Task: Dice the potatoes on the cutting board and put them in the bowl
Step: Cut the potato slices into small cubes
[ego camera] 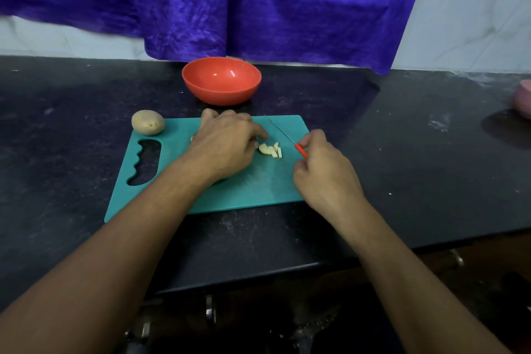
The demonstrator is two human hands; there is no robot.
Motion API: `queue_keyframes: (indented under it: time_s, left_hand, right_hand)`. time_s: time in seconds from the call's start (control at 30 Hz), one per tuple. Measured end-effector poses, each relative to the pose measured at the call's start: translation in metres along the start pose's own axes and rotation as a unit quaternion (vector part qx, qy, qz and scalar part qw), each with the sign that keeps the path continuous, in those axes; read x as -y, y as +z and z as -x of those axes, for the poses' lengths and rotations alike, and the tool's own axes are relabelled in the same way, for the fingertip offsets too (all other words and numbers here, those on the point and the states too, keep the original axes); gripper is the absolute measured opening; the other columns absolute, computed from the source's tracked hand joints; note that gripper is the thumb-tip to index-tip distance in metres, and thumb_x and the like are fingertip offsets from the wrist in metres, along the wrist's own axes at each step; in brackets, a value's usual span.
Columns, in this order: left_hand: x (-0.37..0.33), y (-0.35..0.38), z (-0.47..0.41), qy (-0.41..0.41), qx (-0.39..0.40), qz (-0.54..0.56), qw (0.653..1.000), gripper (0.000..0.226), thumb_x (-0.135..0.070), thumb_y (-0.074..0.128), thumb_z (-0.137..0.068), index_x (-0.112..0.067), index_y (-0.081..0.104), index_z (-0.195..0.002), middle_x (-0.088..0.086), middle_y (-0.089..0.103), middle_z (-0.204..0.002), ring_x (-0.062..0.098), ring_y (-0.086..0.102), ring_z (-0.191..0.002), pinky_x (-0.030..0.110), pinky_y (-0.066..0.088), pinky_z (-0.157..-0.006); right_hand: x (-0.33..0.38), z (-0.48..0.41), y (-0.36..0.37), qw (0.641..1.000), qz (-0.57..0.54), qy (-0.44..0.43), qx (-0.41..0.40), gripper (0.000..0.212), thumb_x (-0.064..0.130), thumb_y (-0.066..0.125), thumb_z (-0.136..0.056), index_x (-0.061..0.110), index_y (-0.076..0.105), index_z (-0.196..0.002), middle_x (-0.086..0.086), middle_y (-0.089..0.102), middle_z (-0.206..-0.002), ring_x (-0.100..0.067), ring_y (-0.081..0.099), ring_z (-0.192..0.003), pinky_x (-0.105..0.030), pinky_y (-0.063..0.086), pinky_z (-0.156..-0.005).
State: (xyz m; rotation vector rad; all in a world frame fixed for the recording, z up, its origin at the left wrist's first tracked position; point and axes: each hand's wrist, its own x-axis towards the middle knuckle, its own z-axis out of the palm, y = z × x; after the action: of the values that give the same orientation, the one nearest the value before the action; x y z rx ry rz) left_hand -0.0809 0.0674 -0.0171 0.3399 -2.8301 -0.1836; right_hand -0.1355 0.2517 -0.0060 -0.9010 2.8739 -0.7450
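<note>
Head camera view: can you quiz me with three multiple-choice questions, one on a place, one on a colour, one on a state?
1. Where is the whole potato?
A in the bowl
B at the far left corner of the cutting board
C in the right hand

2. What colour is the bowl?
A red-orange
B white
C green

3. What is the right hand doing?
A lying flat
B gripping the knife
C lifting the bowl

Answers:
1 B, it sits uncut at that corner.
2 A, its rim and inside are red-orange.
3 B, it is curled round the knife's red handle.
</note>
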Motion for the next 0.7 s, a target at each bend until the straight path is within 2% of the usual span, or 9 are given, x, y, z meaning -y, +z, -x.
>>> queue_keyframes:
  time_s: [0.1, 0.2, 0.27, 0.33, 0.4, 0.47, 0.53, 0.6, 0.7]
  left_hand:
    - [-0.004, -0.001, -0.004, 0.024, 0.026, 0.001, 0.999, 0.039, -0.025, 0.048, -0.102, -0.042, 0.062, -0.134, -0.011, 0.062, -0.126, 0.018, 0.051, -0.122, 0.042, 0.027, -0.094]
    - [-0.006, 0.000, -0.011, 0.044, 0.041, 0.013, 0.998, 0.044, -0.020, 0.047, -0.102, -0.044, 0.060, -0.137, -0.010, 0.060, -0.122, 0.018, 0.051, -0.120, 0.039, 0.025, -0.089]
    - [-0.006, 0.001, -0.012, 0.050, 0.046, 0.019, 0.997, 0.047, -0.016, 0.047, -0.100, -0.045, 0.061, -0.135, -0.011, 0.060, -0.117, 0.017, 0.051, -0.118, 0.039, 0.026, -0.089]
    - [-0.005, 0.002, -0.012, 0.053, 0.045, 0.021, 0.997, 0.047, -0.016, 0.047, -0.099, -0.046, 0.063, -0.132, -0.013, 0.059, -0.114, 0.015, 0.051, -0.117, 0.040, 0.027, -0.090]
    - [-0.004, 0.002, -0.011, 0.055, 0.044, 0.020, 0.997, 0.044, -0.019, 0.047, -0.100, -0.046, 0.064, -0.129, -0.014, 0.060, -0.114, 0.015, 0.051, -0.117, 0.040, 0.027, -0.091]
    - [-0.004, 0.001, -0.009, 0.057, 0.045, 0.022, 0.997, 0.040, -0.022, 0.047, -0.100, -0.046, 0.065, -0.128, -0.013, 0.061, -0.113, 0.015, 0.052, -0.118, 0.040, 0.027, -0.092]
    - [-0.003, 0.000, -0.005, 0.056, 0.040, 0.026, 0.997, 0.037, -0.027, 0.049, -0.100, -0.044, 0.065, -0.128, -0.013, 0.062, -0.113, 0.016, 0.052, -0.118, 0.041, 0.029, -0.094]
    - [0.002, -0.002, -0.002, 0.047, 0.028, 0.025, 0.998, 0.034, -0.034, 0.054, -0.099, -0.042, 0.064, -0.131, -0.014, 0.064, -0.115, 0.016, 0.053, -0.118, 0.042, 0.032, -0.097]
    - [0.011, -0.007, 0.000, 0.029, 0.031, 0.040, 0.998, 0.034, -0.044, 0.066, -0.094, -0.037, 0.067, -0.127, -0.017, 0.067, -0.107, 0.013, 0.055, -0.113, 0.041, 0.032, -0.097]
  right_hand:
    - [-0.001, -0.016, 0.002, 0.999, -0.028, 0.024, 0.003, 0.015, 0.024, 0.052, -0.100, 0.020, 0.049, -0.114, 0.009, 0.053, -0.087, -0.012, 0.053, -0.074, -0.035, 0.040, -0.067]
    - [-0.006, -0.024, 0.002, 0.996, -0.069, 0.049, 0.007, 0.012, 0.026, 0.049, -0.103, 0.017, 0.052, -0.111, 0.002, 0.059, -0.093, -0.010, 0.054, -0.075, -0.033, 0.040, -0.060]
    - [-0.008, -0.024, 0.002, 0.994, -0.093, 0.058, 0.011, 0.011, 0.025, 0.047, -0.102, 0.019, 0.053, -0.109, 0.000, 0.060, -0.096, -0.014, 0.059, -0.079, -0.034, 0.048, -0.063]
    - [-0.009, -0.024, 0.002, 0.992, -0.105, 0.065, 0.018, 0.011, 0.023, 0.047, -0.099, 0.020, 0.053, -0.108, 0.001, 0.060, -0.095, -0.020, 0.064, -0.082, -0.045, 0.059, -0.071]
    - [-0.010, -0.025, 0.002, 0.992, -0.100, 0.067, 0.030, 0.014, 0.022, 0.048, -0.097, 0.022, 0.053, -0.110, 0.001, 0.061, -0.096, -0.020, 0.064, -0.085, -0.045, 0.059, -0.074]
    - [-0.010, -0.027, 0.003, 0.994, -0.083, 0.054, 0.036, 0.016, 0.022, 0.051, -0.097, 0.021, 0.054, -0.113, 0.003, 0.060, -0.098, -0.015, 0.059, -0.085, -0.035, 0.050, -0.068]
    - [-0.012, -0.030, 0.005, 0.996, -0.070, 0.037, 0.033, 0.014, 0.024, 0.055, -0.098, 0.021, 0.056, -0.112, 0.006, 0.059, -0.097, -0.011, 0.057, -0.083, -0.031, 0.042, -0.064]
    - [-0.012, -0.033, 0.007, 0.997, -0.071, 0.029, 0.032, 0.010, 0.029, 0.062, -0.097, 0.022, 0.060, -0.104, 0.006, 0.061, -0.096, -0.011, 0.059, -0.084, -0.031, 0.045, -0.066]
    - [-0.011, -0.038, 0.010, 0.997, -0.076, 0.021, 0.026, 0.009, 0.031, 0.070, -0.093, 0.024, 0.064, -0.094, 0.007, 0.064, -0.091, -0.011, 0.062, -0.082, -0.033, 0.051, -0.070]
